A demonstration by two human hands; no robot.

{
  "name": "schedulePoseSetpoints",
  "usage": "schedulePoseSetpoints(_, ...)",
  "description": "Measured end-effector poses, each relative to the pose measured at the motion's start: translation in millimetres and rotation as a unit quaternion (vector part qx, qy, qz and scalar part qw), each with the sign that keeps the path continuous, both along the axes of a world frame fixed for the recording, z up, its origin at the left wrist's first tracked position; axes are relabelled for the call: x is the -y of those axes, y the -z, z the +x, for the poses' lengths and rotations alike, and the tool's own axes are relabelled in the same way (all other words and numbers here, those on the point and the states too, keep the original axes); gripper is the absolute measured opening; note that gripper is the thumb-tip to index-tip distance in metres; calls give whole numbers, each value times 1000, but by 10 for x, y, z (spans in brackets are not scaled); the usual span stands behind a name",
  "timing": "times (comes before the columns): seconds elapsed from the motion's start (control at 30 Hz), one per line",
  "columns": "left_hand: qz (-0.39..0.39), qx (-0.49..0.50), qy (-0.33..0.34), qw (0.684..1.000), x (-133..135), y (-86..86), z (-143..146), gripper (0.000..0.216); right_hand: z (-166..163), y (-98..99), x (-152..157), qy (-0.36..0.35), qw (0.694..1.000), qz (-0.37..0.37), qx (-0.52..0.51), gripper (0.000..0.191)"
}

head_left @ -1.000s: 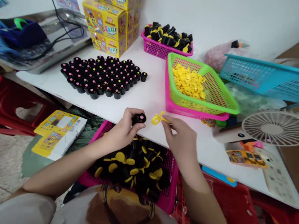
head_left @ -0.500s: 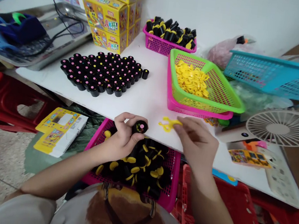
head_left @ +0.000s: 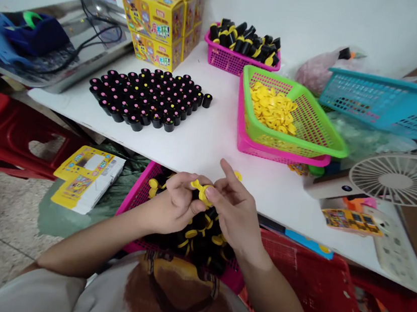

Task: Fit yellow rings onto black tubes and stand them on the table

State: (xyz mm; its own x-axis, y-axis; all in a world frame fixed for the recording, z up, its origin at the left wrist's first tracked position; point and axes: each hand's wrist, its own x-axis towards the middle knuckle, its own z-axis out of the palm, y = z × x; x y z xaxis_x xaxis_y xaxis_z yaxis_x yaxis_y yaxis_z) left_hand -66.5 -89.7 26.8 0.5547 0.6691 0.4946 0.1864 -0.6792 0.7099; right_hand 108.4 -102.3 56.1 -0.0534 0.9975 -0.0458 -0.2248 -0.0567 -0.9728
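Since half a second ago your right hand (head_left: 236, 207) has come left to meet your left hand (head_left: 178, 200), bringing its yellow clip (head_left: 205, 195) onto the black cup (head_left: 195, 194). Hands are together now, just below frame centre, over the near edge of the table (head_left: 210, 143). Left is closed round the cup, mostly hidden by your fingers; right pinches the clip, thumb on it. Can't tell if it's seated. Another yellow bit (head_left: 238, 176) shows behind your right fingers; can't tell if you hold it or it's on the table. Below your hands, lower centre: pink basket (head_left: 133, 197) of black cups with yellow parts. Cup batch (head_left: 135, 123) stands upright at upper left of centre, one cup just off its right end. Green basket (head_left: 311, 120) with loose yellow pieces sits in a pink one, right of centre. Yellow boxes (head_left: 152, 15) stacked upper left, fan (head_left: 397, 180) at right.
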Motion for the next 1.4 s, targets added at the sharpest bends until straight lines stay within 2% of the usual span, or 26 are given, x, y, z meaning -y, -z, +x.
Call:
schedulePoseSetpoints(0.07,-91,33,-11,995,38,18,26,25,-17,33,-1,2,998,53,36,35)
schedulePoseSetpoints(0.13,-217,125,-22,968,90,11,76,31,-2,67,-9,9,972,205,111,22)
schedulePoseSetpoints(0.17,-274,175,-21,945,117,-7,107,34,19,82,-15,5,942,298,154,25)
schedulePoseSetpoints(0.23,-387,265,-5,883,163,-74,174,39,79,102,-27,-24,870,434,233,48)
schedulePoseSetpoints(0.27,-442,299,9,846,181,-120,206,42,109,106,-29,-41,845,464,262,59)
schedulePoseSetpoints(0.3,-494,326,26,805,193,-170,236,44,131,106,-28,-51,834,471,284,64)
schedulePoseSetpoints(0.37,-580,374,44,723,208,-262,283,48,144,94,-11,-39,835,457,302,62)
schedulePoseSetpoints(0.4,-600,384,44,700,213,-298,301,47,133,85,5,-23,838,454,301,59)
schedulePoseSetpoints(0.47,-619,392,42,679,223,-343,325,45,89,72,46,14,841,458,288,52)
schedulePoseSetpoints(0.57,-625,400,51,668,232,-356,338,46,26,71,100,49,840,461,283,48)
schedulePoseSetpoints(0.67,-610,407,69,676,226,-348,332,50,27,79,114,42,852,443,276,50)
schedulePoseSetpoints(0.73,-579,411,94,698,223,-346,319,55,59,72,106,8,885,381,266,52)
schedulePoseSetpoints(0.8,-551,403,132,719,230,-342,301,58,96,54,96,-57,915,316,242,54)
schedulePoseSetpoints(0.87,-544,388,163,726,249,-328,278,59,118,30,91,-104,923,307,206,53)
schedulePoseSetpoints(0.97,-547,386,191,718,289,-284,240,60,110,0,91,-79,911,362,180,49)
schedulePoseSetpoints(1.07,-555,402,216,695,333,-216,226,60,71,-14,98,-38,881,434,185,44)
schedulePoseSetpoints(1.23,-588,431,162,666,406,-93,322,69,20,31,150,30,846,475,240,41)
schedulePoseSetpoints(1.33,-571,437,136,682,379,-69,360,69,10,74,162,33,844,465,264,44)
schedulePoseSetpoints(1.4,-523,411,126,736,323,-96,298,63,42,91,123,3,845,443,298,51)
